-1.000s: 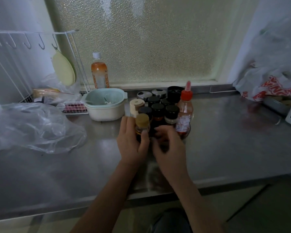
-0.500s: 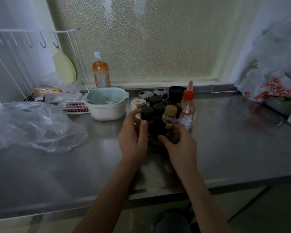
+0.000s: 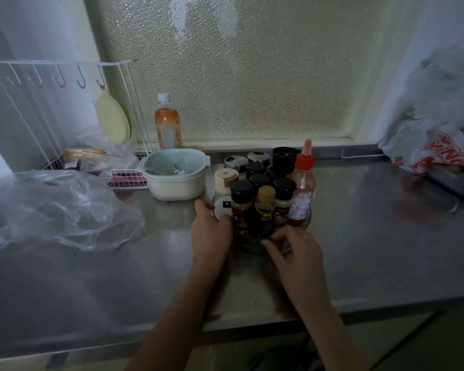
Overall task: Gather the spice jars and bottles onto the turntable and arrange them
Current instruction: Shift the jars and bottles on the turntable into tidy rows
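Observation:
Several spice jars with black caps stand packed on the round clear turntable (image 3: 304, 225) at the middle of the steel counter. A small tan-capped bottle (image 3: 265, 203) stands in the front row between two black-capped jars (image 3: 241, 202). A cream-capped jar (image 3: 224, 183) is at the left and a red-capped sauce bottle (image 3: 302, 188) at the right. Silver-lidded shakers (image 3: 258, 157) stand at the back. My left hand (image 3: 210, 232) curls against the turntable's left side, by the jars. My right hand (image 3: 294, 250) has its fingertips on the front rim.
A pale green bowl (image 3: 175, 172) sits just left of the turntable, with an orange drink bottle (image 3: 168, 124) behind it. A crumpled clear plastic bag (image 3: 56, 207) lies at the left, below a white wire rack (image 3: 65, 76). Another plastic bag (image 3: 439, 148) fills the right back corner.
The tan-capped bottle went from my left hand to my right, then into the front row on the turntable. Both hands let go of it and dropped to the turntable's rim.

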